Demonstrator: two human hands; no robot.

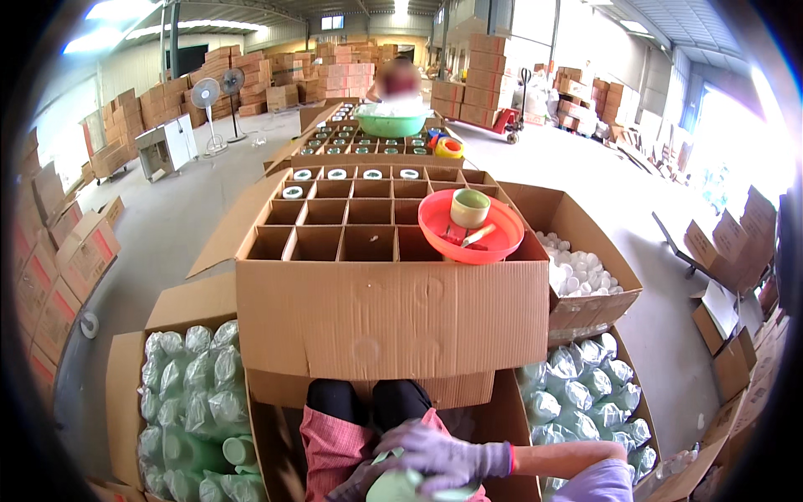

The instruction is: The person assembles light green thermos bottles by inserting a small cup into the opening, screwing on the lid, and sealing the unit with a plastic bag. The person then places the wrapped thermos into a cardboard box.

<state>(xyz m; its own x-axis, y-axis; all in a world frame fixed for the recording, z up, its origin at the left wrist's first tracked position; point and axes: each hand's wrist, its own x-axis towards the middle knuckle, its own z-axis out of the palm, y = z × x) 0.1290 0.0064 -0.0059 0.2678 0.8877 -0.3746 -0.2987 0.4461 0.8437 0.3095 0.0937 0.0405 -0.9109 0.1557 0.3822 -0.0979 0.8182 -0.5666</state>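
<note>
Low in the lap, a pale green, rounded plastic container (401, 489) is held between both gloved hands; its lower part is cut off by the picture's edge. My right hand (439, 454), in a grey-purple glove, lies across its top with the fingers bent over it. Darker and partly covered, my left hand (351, 484) grips it from the left side. Directly ahead stands a large cardboard box (393, 318) with dividers. Several white-and-green round tops (337, 174) show in its far cells.
A red bowl (435, 219) with a green cup (470, 207) and a small tool sits on the box's right. Bagged green containers fill boxes at left (188, 376) and right (585, 385). White caps (577, 272) fill another box. Beyond are a green basin (391, 124) and a person.
</note>
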